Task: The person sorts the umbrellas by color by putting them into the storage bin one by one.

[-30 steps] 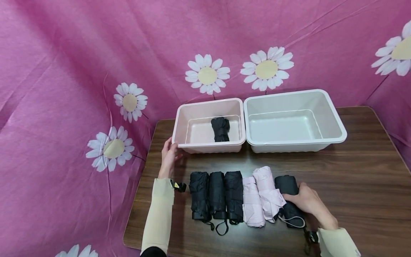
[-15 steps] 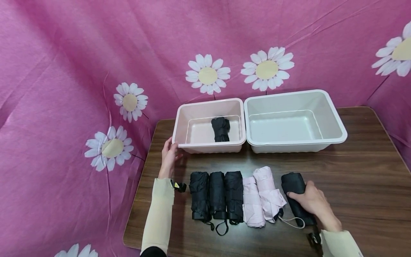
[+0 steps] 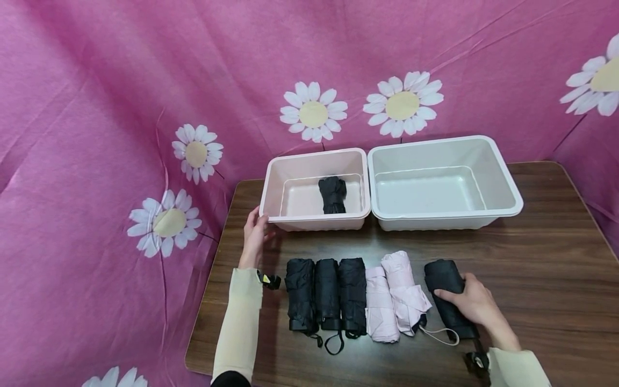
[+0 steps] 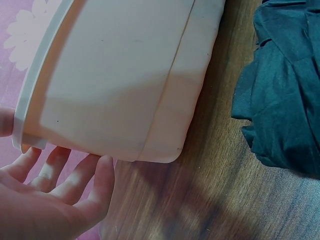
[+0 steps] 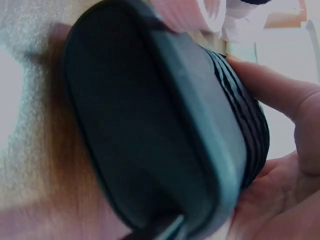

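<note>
At the near left corner of the pink bin (image 3: 319, 219), my left hand (image 3: 253, 239) pinches the rim; in the left wrist view the thumb lies over the rim and the other fingers of the hand (image 4: 60, 200) bend beneath it. My right hand (image 3: 476, 306) grips a black folded umbrella (image 3: 444, 285), thumb across its near side. The right wrist view shows this umbrella's flat end (image 5: 135, 115) beside the hand (image 5: 305, 190). It lies slanted, apart from a pale pink umbrella (image 3: 403, 290). A thin pale cord loop (image 3: 440, 336) lies between them.
Left of that pink umbrella lie another pink one (image 3: 381, 306) and three black ones (image 3: 352, 295) (image 3: 327, 293) (image 3: 301, 293). A black umbrella (image 3: 332, 194) rests in the pink bin. An empty white bin (image 3: 447, 216) stands right beside it on the wooden table (image 3: 546, 258).
The gripped black umbrella has moved right, away from the pink one beside it, and now tilts. My right hand has moved with it; my left hand has stayed at the bin.
</note>
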A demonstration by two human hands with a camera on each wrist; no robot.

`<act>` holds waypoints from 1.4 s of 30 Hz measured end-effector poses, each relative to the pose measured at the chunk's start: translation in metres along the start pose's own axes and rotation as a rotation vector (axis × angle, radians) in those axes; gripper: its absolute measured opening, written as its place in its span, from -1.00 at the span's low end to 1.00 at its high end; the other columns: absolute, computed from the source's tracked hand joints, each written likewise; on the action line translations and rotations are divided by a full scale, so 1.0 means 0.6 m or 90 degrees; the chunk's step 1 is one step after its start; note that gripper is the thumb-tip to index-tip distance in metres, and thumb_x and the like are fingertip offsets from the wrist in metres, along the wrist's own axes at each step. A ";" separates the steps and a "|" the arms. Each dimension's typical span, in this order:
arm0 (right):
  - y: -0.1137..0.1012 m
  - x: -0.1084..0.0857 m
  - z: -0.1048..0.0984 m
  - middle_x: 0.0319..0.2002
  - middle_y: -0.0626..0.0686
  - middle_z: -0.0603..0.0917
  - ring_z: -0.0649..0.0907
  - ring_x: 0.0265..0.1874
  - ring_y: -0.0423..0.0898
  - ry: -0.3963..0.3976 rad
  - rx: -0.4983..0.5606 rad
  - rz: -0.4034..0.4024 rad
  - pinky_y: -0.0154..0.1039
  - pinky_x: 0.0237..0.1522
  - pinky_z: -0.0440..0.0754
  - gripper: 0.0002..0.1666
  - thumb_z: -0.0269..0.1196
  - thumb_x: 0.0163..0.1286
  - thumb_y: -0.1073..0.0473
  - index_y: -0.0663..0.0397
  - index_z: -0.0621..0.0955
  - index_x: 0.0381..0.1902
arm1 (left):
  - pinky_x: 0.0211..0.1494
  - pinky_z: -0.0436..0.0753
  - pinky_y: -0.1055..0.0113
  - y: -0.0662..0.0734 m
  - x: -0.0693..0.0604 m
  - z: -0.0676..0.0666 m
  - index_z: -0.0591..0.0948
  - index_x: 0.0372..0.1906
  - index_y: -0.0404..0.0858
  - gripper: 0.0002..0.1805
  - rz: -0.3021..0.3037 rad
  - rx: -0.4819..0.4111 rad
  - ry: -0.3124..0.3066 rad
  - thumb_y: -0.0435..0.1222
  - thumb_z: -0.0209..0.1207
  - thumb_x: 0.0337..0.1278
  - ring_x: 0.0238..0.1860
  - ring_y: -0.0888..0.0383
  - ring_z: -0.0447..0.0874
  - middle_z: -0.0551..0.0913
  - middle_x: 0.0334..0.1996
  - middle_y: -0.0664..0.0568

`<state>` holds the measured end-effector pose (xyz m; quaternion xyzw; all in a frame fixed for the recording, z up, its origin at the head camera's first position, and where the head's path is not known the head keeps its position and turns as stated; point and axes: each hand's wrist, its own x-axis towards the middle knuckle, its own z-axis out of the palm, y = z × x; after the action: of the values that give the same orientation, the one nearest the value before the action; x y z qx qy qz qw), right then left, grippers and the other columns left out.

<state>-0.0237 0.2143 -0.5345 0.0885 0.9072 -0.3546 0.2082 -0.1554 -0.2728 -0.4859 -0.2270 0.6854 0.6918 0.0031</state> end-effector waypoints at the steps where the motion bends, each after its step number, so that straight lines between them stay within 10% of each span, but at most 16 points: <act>1: 0.001 0.001 0.000 -0.19 0.50 0.54 0.58 -0.29 0.20 0.001 0.000 0.000 -0.13 -0.37 0.52 0.03 0.31 0.20 -0.20 0.64 0.24 0.16 | 0.17 0.53 -0.12 0.000 -0.001 0.000 0.32 0.38 -0.06 -0.49 -0.001 0.002 0.000 -0.26 0.00 0.36 0.13 -0.11 0.44 0.38 0.28 -0.22; 23: -0.012 -0.005 -0.039 0.06 0.42 0.47 0.53 -0.31 -0.26 -0.045 0.210 0.033 -0.35 -0.33 0.59 0.04 0.18 0.35 -0.21 0.56 0.07 0.34 | 0.29 0.37 -0.26 0.002 -0.002 0.001 0.34 0.36 -0.03 -0.50 -0.007 -0.005 0.003 -0.26 0.00 0.33 0.15 -0.09 0.47 0.41 0.30 -0.15; 28: -0.029 -0.010 -0.048 -0.18 0.06 0.66 0.65 -0.39 -0.28 -0.053 0.320 0.030 -0.22 -0.33 0.69 0.02 0.19 0.37 -0.14 0.49 0.02 0.37 | 0.28 0.39 -0.24 0.003 -0.002 0.000 0.33 0.37 -0.04 -0.49 -0.004 0.003 -0.006 -0.24 0.00 0.34 0.12 -0.06 0.49 0.38 0.33 -0.08; 36: -0.050 -0.016 -0.067 -0.37 -0.25 0.70 0.71 -0.40 -0.19 -0.084 0.563 0.020 -0.11 -0.35 0.73 -0.58 0.21 0.39 0.06 -0.10 0.26 0.06 | 0.24 0.47 -0.17 0.002 0.003 -0.002 0.33 0.38 -0.02 -0.48 -0.010 0.022 -0.004 -0.22 0.01 0.33 0.08 0.00 0.51 0.38 0.35 -0.04; 42: -0.061 -0.012 -0.075 -0.34 -0.27 0.70 0.70 -0.35 -0.26 -0.072 0.570 -0.014 -0.23 -0.34 0.72 -0.59 0.21 0.39 0.10 -0.13 0.27 0.07 | 0.26 0.45 -0.19 0.001 0.001 -0.003 0.33 0.37 0.00 -0.48 -0.009 0.023 -0.006 -0.22 0.02 0.32 0.11 -0.01 0.49 0.36 0.37 -0.04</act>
<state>-0.0431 0.2181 -0.4792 0.1409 0.6524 -0.7187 0.1952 -0.1557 -0.2748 -0.4856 -0.2282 0.6962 0.6804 0.0151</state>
